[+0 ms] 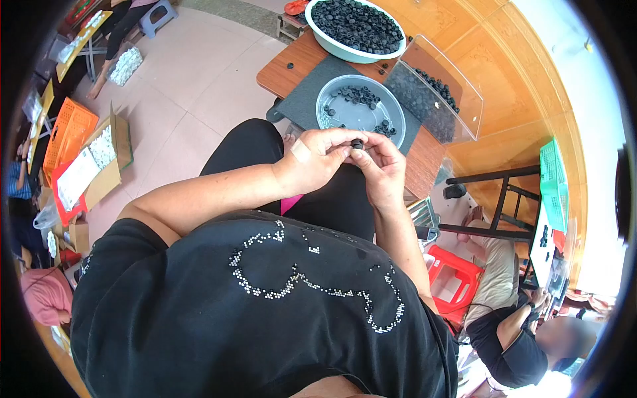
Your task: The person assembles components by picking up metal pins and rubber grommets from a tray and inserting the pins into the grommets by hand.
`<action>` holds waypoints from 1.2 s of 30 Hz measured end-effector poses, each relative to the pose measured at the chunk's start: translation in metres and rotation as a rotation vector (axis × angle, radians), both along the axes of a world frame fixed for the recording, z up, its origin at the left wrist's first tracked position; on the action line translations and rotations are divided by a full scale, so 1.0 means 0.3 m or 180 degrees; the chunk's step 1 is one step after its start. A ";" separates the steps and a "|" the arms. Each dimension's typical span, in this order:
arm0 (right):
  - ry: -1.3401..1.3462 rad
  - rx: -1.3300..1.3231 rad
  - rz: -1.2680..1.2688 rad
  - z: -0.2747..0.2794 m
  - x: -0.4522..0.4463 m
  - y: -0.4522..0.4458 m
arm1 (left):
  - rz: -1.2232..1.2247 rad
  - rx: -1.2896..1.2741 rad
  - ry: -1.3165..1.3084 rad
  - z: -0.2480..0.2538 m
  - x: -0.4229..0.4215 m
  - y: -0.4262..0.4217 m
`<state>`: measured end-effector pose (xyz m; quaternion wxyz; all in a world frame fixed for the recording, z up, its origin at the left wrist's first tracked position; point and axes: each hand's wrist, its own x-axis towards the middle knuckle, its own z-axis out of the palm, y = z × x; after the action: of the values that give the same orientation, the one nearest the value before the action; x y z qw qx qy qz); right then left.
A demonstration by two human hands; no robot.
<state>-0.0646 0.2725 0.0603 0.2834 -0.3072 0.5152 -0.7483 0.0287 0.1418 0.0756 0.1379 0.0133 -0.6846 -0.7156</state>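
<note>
In front of my lap, my left hand (312,159) and my right hand (385,169) meet with fingertips pinched round a small black round part (357,144). The fingers cover much of it, so its exact kind cannot be made out. A pale plaster (300,151) sticks to the back of my left hand. Just beyond my fingers stands a grey-blue basin (325,89), with loose black parts (358,96) scattered on its bottom.
A white-rimmed tub (312,20) heaped with similar black parts stands farther back on the wooden table (279,73). Right of the basin is a clear plastic bin (464,99) with more. A red stool (458,272) and another person (511,338) are at right; a cardboard box (119,146) is at left.
</note>
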 end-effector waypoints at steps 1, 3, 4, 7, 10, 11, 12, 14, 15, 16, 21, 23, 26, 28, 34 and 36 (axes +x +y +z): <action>0.0039 0.0024 -0.0025 -0.004 0.000 -0.001 | -0.0010 -0.0082 -0.0027 -0.004 0.000 0.000; 0.0117 0.0072 -0.0072 -0.020 -0.004 -0.007 | -0.0071 0.0182 -0.0122 -0.006 0.000 0.002; 0.0166 0.0113 -0.0091 -0.031 -0.007 -0.007 | -0.0101 0.0315 -0.0169 -0.007 0.001 0.003; 0.0176 0.0239 -0.0124 -0.044 -0.013 -0.010 | -0.0214 0.0745 -0.0128 -0.034 -0.007 0.008; 0.0048 0.0357 -0.0117 -0.036 -0.003 -0.018 | -0.0273 0.1015 -0.0238 -0.044 -0.005 0.007; 0.0109 0.0393 -0.0126 -0.038 -0.002 -0.020 | -0.0272 0.1050 -0.0277 -0.044 -0.005 0.005; 0.0168 0.0432 -0.0133 -0.041 0.000 -0.021 | -0.0269 0.1090 -0.0318 -0.042 -0.003 0.004; 0.0243 0.0404 -0.0204 -0.050 0.003 -0.027 | -0.0183 0.1117 -0.0329 -0.047 -0.003 0.004; 0.0280 0.0394 -0.0238 -0.056 0.004 -0.030 | -0.0099 0.1104 -0.0301 -0.051 -0.005 0.010; 0.0377 0.0474 -0.0294 -0.068 0.000 -0.030 | -0.0015 0.1092 -0.0274 -0.052 -0.007 0.012; 0.0753 0.0764 -0.0518 -0.103 -0.009 -0.031 | -0.0090 0.1098 -0.0619 -0.022 0.009 0.000; 0.0713 0.0768 -0.0531 -0.100 -0.004 -0.029 | -0.0079 0.1139 -0.0610 -0.026 0.008 0.003; 0.0941 0.0795 -0.0599 -0.077 0.010 -0.026 | -0.0129 0.1304 -0.0571 -0.021 0.012 0.009; 0.1172 0.0831 -0.0664 -0.052 0.020 -0.027 | -0.0148 0.1355 -0.0588 -0.016 0.017 0.010; 0.1312 0.0810 -0.0704 -0.023 0.037 -0.016 | -0.0214 0.1693 -0.0306 -0.018 0.014 0.027; 0.0832 0.0650 -0.0512 -0.008 0.035 -0.008 | -0.0372 0.1839 -0.0269 -0.008 0.018 0.014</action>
<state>-0.0541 0.2701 0.0581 0.1830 -0.3294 0.6437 -0.6661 0.0340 0.1459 0.0733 0.0584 0.0424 -0.4574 -0.8863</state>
